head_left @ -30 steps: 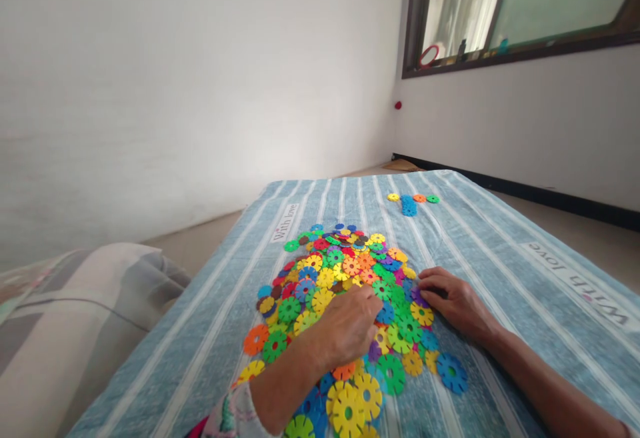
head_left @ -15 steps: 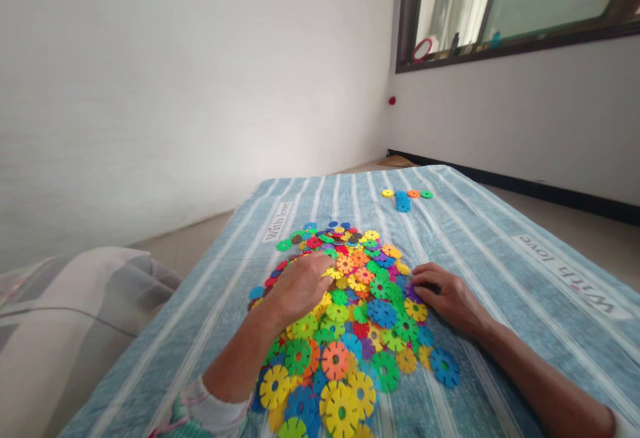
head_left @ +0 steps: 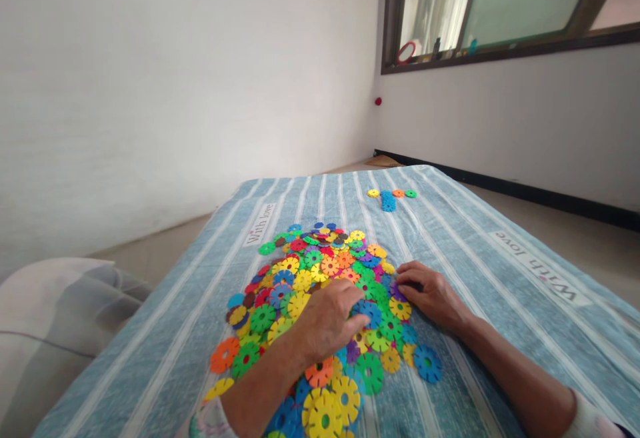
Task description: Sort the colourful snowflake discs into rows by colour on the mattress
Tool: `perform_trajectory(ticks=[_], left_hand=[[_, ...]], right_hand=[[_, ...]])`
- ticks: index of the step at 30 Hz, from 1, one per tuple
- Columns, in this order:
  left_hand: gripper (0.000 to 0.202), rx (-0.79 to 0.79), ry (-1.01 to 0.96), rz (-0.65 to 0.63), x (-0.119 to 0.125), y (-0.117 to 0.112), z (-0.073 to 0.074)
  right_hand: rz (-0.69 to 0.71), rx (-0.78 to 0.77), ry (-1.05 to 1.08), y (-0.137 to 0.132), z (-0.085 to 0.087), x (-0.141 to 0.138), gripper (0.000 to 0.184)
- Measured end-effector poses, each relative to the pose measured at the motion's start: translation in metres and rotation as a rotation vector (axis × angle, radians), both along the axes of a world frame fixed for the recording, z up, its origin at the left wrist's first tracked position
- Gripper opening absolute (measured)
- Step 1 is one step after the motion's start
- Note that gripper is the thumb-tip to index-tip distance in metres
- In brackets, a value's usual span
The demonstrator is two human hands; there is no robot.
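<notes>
My left hand (head_left: 333,315) reaches over a pile of colourful notched plastic discs. Its thumb and fingers are apart at the left edge of a blue notched disc (head_left: 370,314), which lies on the pile. My right hand (head_left: 433,295) rests on the cloth at the pile's right side, fingers loosely bent. Those fingertips are beside a purple disc (head_left: 397,291); whether they touch it I cannot tell. Just below lies a yellow disc (head_left: 400,309). My left forearm covers part of the pile.
A blue striped cloth (head_left: 170,305) covers the table. At its far end lie joined blue discs (head_left: 388,201), with a yellow disc (head_left: 373,193), an orange disc (head_left: 398,193) and a green disc (head_left: 411,194) around them. Draped fabric (head_left: 60,345) stands at the left.
My left hand has moved right and nearer, from yellow discs mid-pile to the blue disc, uncovering discs on the left. My right hand stays by the purple disc. The whole view has shifted slightly.
</notes>
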State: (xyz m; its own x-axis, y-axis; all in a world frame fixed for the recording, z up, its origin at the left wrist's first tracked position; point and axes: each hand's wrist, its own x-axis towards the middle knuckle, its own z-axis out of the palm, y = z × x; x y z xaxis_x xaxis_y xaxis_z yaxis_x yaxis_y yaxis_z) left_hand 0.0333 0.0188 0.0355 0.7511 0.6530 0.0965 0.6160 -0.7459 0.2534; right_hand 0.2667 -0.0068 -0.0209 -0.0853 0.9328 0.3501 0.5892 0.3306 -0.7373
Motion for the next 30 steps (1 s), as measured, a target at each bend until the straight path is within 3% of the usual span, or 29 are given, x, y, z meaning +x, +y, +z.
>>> perform_trajectory(ticks=[5, 11, 20, 30], left_hand=[[0.020, 0.060, 0.022, 0.048, 0.009, -0.007, -0.009], [0.016, 0.072, 0.057, 0.094, 0.014, -0.012, -0.008], [0.020, -0.015, -0.109, 0.156, 0.013, -0.009, -0.013], [0.018, -0.188, -0.238, 0.115, 0.012, -0.003, -0.008]], right_hand=[[0.000, 0.013, 0.000, 0.002, 0.000, -0.001, 0.014], [-0.008, 0.026, 0.004, 0.001, 0.002, -0.002, 0.014], [-0.009, 0.038, 0.002, 0.002, 0.000, -0.002, 0.013], [-0.008, 0.023, 0.005, 0.001, 0.003, -0.002, 0.013]])
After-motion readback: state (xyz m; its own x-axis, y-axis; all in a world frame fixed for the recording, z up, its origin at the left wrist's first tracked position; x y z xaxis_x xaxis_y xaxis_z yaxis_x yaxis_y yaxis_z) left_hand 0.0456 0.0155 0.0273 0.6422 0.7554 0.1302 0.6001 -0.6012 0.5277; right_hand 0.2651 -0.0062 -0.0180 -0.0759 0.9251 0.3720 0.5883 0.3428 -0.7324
